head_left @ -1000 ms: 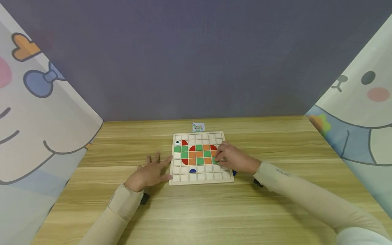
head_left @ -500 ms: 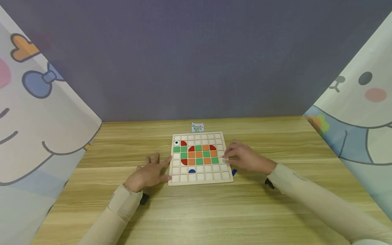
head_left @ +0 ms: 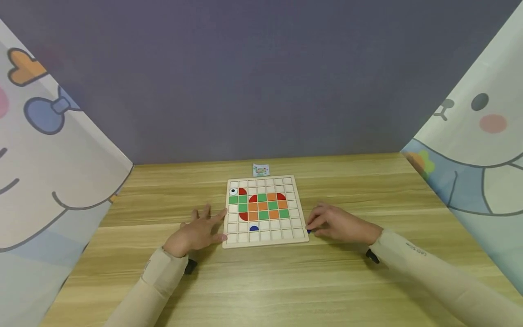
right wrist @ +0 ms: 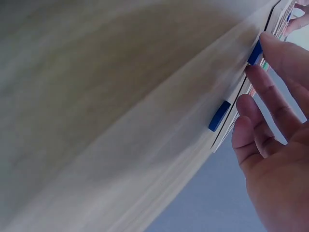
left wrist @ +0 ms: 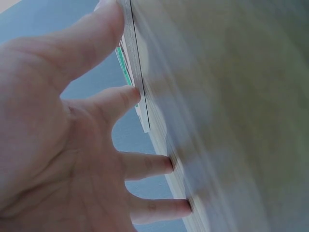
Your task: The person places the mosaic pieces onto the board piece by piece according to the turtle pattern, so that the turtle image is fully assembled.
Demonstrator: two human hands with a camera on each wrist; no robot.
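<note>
A square wooden grid board [head_left: 265, 245] lies on the table, with green, orange and red pieces and a white eye piece [head_left: 233, 191] in its cells. One blue half-round piece [head_left: 254, 228] sits in a lower cell. My left hand [head_left: 195, 234] is spread, its thumb and index finger touching the board's left edge. At the lower right edge, my right hand [head_left: 341, 223] pinches a small blue piece [right wrist: 255, 53] between thumb and index finger. A second blue piece [right wrist: 219, 116] lies on the table beside the board in the right wrist view; the hand hides it in the head view.
A small printed picture card [head_left: 261, 170] lies just behind the board. The wooden table [head_left: 261, 286] reaches back to a grey wall [head_left: 261, 81]. Cartoon-printed panels stand at the left and right sides.
My right hand has left a green square in the board's grid and moved right and toward me to the blue piece beside the board. My left hand has stayed at the left edge.
</note>
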